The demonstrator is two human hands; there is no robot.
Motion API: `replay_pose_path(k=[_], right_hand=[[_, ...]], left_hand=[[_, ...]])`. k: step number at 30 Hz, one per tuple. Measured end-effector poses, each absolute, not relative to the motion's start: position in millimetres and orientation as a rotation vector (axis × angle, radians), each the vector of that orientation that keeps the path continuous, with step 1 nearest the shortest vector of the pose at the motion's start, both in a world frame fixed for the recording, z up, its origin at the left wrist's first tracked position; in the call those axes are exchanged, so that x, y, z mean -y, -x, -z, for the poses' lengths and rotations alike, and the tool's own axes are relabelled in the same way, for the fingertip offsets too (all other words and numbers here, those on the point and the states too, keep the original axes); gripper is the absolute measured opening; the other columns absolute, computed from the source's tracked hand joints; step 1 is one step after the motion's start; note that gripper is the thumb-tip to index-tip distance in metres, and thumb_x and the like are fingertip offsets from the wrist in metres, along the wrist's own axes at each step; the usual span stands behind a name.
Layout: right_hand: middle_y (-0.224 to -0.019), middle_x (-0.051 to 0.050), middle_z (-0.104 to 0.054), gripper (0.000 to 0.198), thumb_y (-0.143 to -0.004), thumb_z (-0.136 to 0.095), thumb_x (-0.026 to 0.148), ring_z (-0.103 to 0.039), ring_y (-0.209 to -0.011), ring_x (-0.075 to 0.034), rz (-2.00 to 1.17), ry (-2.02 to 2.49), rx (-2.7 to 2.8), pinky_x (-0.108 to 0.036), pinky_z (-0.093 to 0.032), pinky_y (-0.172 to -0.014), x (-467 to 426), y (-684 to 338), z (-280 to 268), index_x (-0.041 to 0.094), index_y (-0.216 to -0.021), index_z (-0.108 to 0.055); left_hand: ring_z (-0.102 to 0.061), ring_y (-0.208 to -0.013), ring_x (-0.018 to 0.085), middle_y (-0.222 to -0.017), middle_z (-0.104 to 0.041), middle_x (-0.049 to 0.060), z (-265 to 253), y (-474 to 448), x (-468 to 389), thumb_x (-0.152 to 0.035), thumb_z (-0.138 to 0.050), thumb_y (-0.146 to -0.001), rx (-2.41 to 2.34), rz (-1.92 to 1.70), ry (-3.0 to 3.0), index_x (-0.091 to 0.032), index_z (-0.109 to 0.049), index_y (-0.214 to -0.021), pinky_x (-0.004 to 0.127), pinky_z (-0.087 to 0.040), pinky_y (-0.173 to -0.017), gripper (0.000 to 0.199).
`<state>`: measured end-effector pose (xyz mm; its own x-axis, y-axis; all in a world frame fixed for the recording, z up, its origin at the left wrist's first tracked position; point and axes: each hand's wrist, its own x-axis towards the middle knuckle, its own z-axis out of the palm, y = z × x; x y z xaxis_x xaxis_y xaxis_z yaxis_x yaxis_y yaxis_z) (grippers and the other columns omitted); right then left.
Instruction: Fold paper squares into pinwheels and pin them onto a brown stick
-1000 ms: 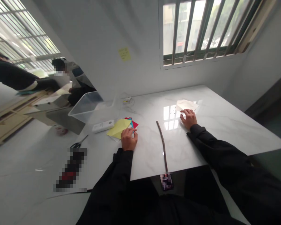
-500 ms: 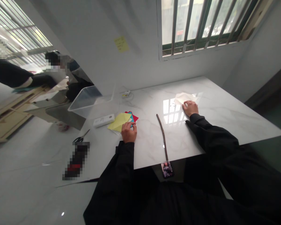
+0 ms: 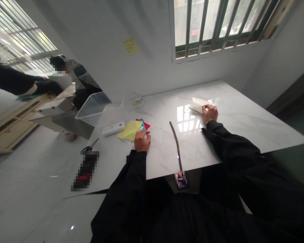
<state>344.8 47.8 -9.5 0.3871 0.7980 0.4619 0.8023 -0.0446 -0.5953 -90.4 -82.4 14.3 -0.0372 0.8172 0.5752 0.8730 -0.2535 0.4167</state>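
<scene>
My right hand [image 3: 210, 113] pinches the near right part of a cream sheet of paper [image 3: 198, 103], its fingers closed on it. The sheet is slightly raised along its near edge, on the sunlit part of the table. My left hand [image 3: 142, 140] rests by the near right edge of a stack of coloured paper, fingers loosely bent and a little apart, with nothing visible in them. Yellow paper [image 3: 130, 130] tops that stack, with blue and red paper [image 3: 146, 126] sticking out. Between my hands lies a thin brown stick [image 3: 176, 144], pointing away from me.
A white oblong device [image 3: 113, 129] lies left of the paper, before a clear plastic bin [image 3: 91, 105]. Scissors [image 3: 90, 147] and a blurred dark item [image 3: 85, 172] are further left. A phone [image 3: 181, 180] is below the table edge. Other people sit at far left.
My right hand has shifted slightly right and the cream sheet has tilted, its near edge lifting off the table. My left hand stays by the coloured paper; the whole view has shifted slightly.
</scene>
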Motion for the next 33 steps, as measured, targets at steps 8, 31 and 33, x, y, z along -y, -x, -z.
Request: replay_pose_path(k=[8,31,33], right_hand=[[-0.103,-0.013,-0.076,0.032,-0.102,-0.057,0.048,-0.067,-0.101,-0.030,-0.156,1.284,1.407,-0.046,-0.054,-0.094,16,-284,-25,0.022,-0.096,-0.076],[-0.076,-0.005,-0.071,0.066,-0.079,-0.066,0.086,-0.065,-0.066,-0.018,-1.275,0.989,0.783,-0.033,-0.058,-0.065,24,-220,-11,0.022,-0.095,-0.073],[-0.083,-0.008,-0.075,0.066,-0.080,-0.067,0.086,-0.069,-0.072,-0.020,-1.410,0.969,0.854,-0.034,-0.060,-0.068,24,-222,-11,0.022,-0.097,-0.074]], left_hand=[[-0.066,-0.096,0.026,-0.102,-0.075,0.010,-19,61,85,-0.031,-0.062,-0.092,1.960,1.659,2.111,-0.021,-0.077,-0.098,0.038,-0.054,-0.088,0.019],[-0.071,-0.122,0.025,-0.138,-0.070,0.007,-9,36,46,-0.045,-0.085,-0.078,2.265,3.164,1.813,-0.030,-0.060,-0.140,0.035,-0.063,-0.090,0.069],[-0.074,-0.116,0.027,-0.133,-0.073,0.010,-14,33,51,-0.044,-0.087,-0.077,2.310,3.117,1.968,-0.027,-0.063,-0.139,0.039,-0.064,-0.091,0.068]])
